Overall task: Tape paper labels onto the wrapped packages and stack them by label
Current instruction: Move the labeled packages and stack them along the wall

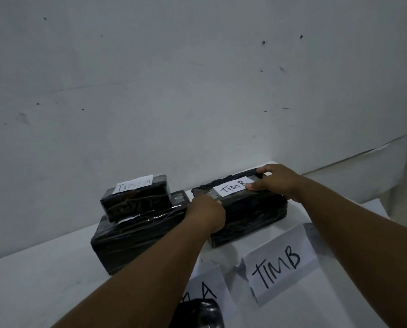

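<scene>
Both forearms reach forward to the "TIM B" package [242, 204] near the wall.
Left hand [206, 213] grips its near-left end; right hand [277, 181] curls over its far-right end, thumb on the paper label [232, 187].

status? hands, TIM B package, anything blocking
Left hand and right hand both grip the TIM B package on the table. TIM A stack close beside, left. Nothing blocking.

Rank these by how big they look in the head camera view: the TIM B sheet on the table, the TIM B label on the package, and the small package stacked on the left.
1. TIM B sheet, though it lies nearest the camera.
2. Small package.
3. TIM B label.
</scene>
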Tool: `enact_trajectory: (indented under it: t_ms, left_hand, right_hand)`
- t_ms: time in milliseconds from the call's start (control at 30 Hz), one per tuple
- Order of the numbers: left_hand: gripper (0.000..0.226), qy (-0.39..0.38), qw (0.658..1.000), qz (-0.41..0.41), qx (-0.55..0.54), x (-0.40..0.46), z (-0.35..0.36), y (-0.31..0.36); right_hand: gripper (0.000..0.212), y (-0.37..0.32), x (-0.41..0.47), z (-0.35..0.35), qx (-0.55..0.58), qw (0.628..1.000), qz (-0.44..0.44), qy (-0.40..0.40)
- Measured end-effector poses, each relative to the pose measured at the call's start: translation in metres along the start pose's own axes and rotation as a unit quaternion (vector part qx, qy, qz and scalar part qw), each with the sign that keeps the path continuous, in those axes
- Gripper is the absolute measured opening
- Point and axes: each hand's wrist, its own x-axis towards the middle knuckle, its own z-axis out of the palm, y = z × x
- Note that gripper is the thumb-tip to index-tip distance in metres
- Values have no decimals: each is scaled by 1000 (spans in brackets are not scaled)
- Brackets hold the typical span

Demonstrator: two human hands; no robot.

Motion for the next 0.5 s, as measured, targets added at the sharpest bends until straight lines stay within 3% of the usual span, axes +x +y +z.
enact_trajectory:
  t_ms: [67, 267, 367, 500]
  left_hand:
    - [38, -2, 996, 25, 86, -3, -7, 3]
    - [33, 73, 975, 116, 175, -24, -32, 11]
    - [30, 90, 972, 134, 172, -46, -56, 7]
    - [45, 103, 976, 133, 142, -83, -94, -23]
  right_hand:
    - [85, 3, 3, 1, -33, 999, -21, 11]
    - [69, -24, -22, 3, -208, 969, -84, 102]
    - [57, -45, -61, 15, -143, 967, -133, 165]
    - [46, -70, -135, 44, -46, 973, -178, 143]
